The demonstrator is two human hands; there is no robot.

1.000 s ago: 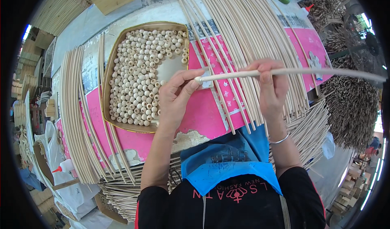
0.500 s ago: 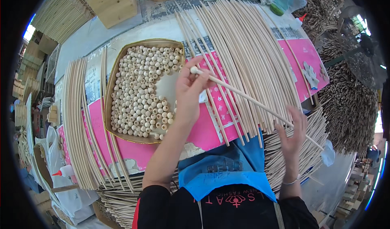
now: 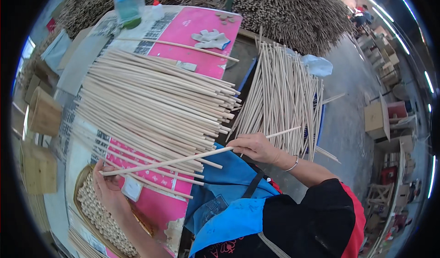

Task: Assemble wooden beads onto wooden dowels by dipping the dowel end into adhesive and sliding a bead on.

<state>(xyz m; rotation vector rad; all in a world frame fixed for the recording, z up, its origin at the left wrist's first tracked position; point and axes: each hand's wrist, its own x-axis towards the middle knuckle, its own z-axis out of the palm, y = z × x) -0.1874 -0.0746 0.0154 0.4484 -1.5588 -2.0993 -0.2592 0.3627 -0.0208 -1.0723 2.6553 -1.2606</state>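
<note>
The right hand (image 3: 254, 147) grasps a pale stick (image 3: 188, 159) between thumb and fingers past its middle, while the left hand (image 3: 109, 187) has its grip closed about the stick's other end, nearer the far side of the worktop (image 3: 173, 234). From the left grip the long axis runs rightward, rising slightly in view, over the row of sticks (image 3: 156, 97) at a slant to them and beyond the worktop's body-side edge, the free end lying past the right hand before a loose stick pile (image 3: 282, 97). Just beside the left hand sits the tray (image 3: 76, 196) of beads (image 3: 94, 207).
</note>
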